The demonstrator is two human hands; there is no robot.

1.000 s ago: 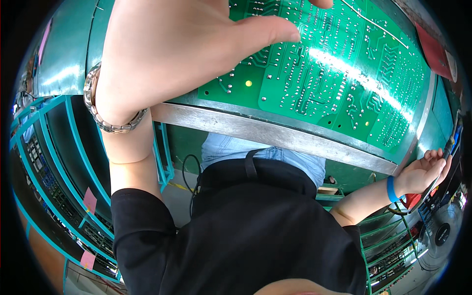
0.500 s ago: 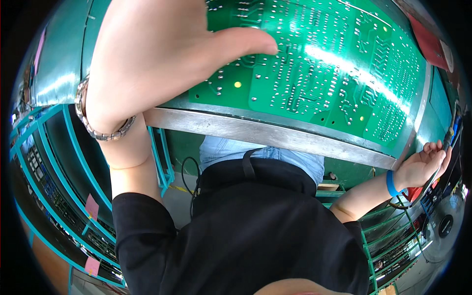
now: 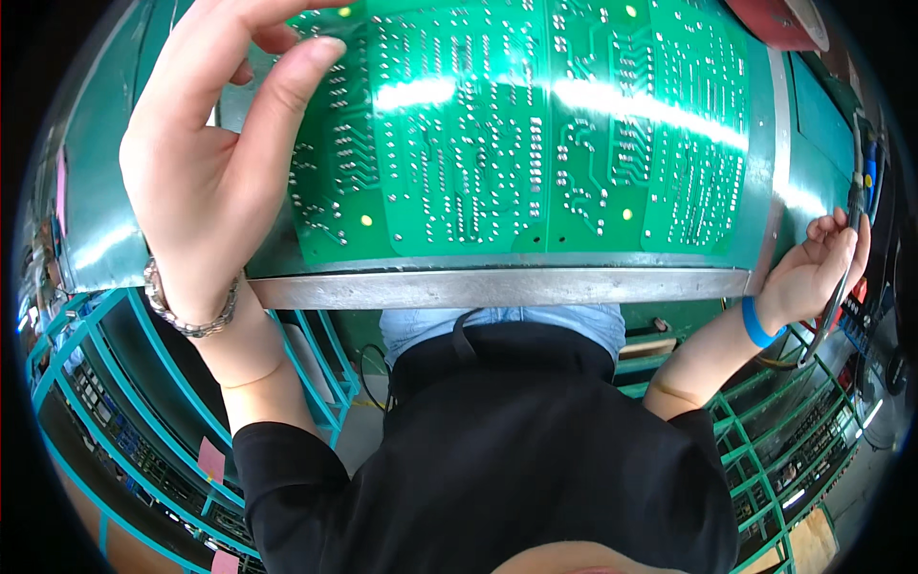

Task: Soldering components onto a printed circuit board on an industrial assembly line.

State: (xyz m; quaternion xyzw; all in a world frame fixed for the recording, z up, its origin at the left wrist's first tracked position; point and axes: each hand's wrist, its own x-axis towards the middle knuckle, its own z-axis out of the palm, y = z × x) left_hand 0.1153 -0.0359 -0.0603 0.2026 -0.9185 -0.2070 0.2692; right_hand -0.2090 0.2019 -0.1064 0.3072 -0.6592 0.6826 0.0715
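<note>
A large green circuit board (image 3: 469,143), solder side up, lies in front of me on a metal-edged work surface. Over its left part is my left hand (image 3: 215,163), wearing a metal-link bracelet. Its thumb stands apart and the fingers arch toward the top edge, where their tips are cut off; I see nothing held in it. Far to the right, my right hand (image 3: 822,263), with a blue wristband, has its fingers curled around a dark, slim, cord-like thing (image 3: 834,311) whose exact kind I cannot make out.
A metal strip (image 3: 497,287) edges the surface between the board and my body. Teal racks (image 3: 143,383) holding boards stand at left, a green wire rack (image 3: 765,450) at right. A red object (image 3: 779,21) lies beyond the board's right end.
My left hand has drawn back to the left and its thumb now points upward. The board sits farther left and straighter in view. The right hand still grips the cord-like thing, lower in view.
</note>
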